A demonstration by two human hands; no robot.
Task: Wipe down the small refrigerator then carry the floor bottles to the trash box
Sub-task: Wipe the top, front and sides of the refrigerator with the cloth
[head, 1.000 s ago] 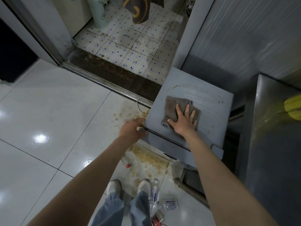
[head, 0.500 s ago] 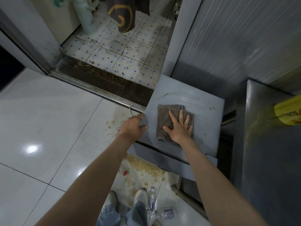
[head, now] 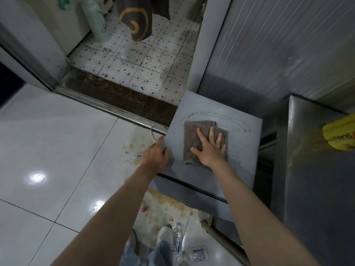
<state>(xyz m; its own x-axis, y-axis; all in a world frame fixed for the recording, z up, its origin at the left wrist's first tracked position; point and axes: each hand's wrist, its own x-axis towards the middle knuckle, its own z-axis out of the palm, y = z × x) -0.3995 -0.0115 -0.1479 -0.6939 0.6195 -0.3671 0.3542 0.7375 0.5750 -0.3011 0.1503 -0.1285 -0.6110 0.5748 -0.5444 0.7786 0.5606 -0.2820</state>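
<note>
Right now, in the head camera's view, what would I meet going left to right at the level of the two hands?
White floor tiles → left hand gripping the refrigerator's corner → brown cloth → right hand flat on it → bare refrigerator top → steel counter → yellow package.

A dark towel [head: 135, 18] with a yellow swirl hangs over speckled bathroom tiles [head: 134, 62], near a pale green bottle [head: 95, 20] standing at the tiles' far left corner. A yellow bag [head: 341, 137] lies at the right edge of a steel counter [head: 317, 189]. Brownish stains [head: 165, 206] mark the glossy white floor [head: 48, 146].
</note>
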